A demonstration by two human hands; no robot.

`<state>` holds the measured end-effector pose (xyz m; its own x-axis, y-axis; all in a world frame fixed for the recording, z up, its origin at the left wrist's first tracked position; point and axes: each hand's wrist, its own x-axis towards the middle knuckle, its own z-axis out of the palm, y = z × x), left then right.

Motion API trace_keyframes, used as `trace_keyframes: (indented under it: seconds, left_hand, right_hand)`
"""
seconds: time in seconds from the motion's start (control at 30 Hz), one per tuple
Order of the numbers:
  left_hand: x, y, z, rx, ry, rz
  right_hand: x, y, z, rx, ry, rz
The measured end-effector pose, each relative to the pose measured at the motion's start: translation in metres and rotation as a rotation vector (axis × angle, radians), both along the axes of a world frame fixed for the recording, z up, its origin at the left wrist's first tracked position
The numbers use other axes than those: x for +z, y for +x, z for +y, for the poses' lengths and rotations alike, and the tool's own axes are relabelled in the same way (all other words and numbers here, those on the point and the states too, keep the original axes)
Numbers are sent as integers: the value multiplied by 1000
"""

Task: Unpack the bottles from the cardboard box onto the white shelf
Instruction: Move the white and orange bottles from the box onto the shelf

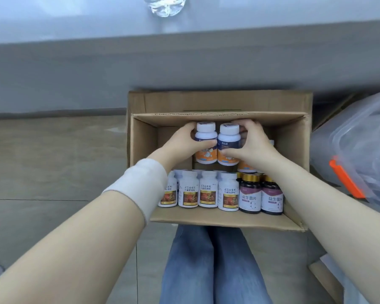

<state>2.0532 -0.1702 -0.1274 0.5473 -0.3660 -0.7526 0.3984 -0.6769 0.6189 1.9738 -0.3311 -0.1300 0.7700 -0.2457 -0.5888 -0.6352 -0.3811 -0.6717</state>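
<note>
smooth plastic makes us wary: our left hand [180, 143] grasps one white-capped bottle [205, 137], our right hand [252, 148] its twin [228, 137], and either could slip onto the standing rows [207, 191] below.

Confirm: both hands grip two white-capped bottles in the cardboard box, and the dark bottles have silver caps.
Wrong: the head view shows gold caps on the dark bottles. Left hand and right hand grip the white-capped bottles in the cardboard box.

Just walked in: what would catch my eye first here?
The left hand and right hand grip two white-capped blue-and-orange bottles, side by side in the far half of the open cardboard box. Along its near wall stand white bottles and, right of them, dark gold-capped bottles.
</note>
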Motion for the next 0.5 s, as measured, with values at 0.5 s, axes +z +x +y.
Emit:
trace_keyframes:
  seconds: [0.5]
  left_hand:
    - [274,-103,8,-203,-260,-32]
  right_hand:
    - [261,-192,41,-710,414,-164]
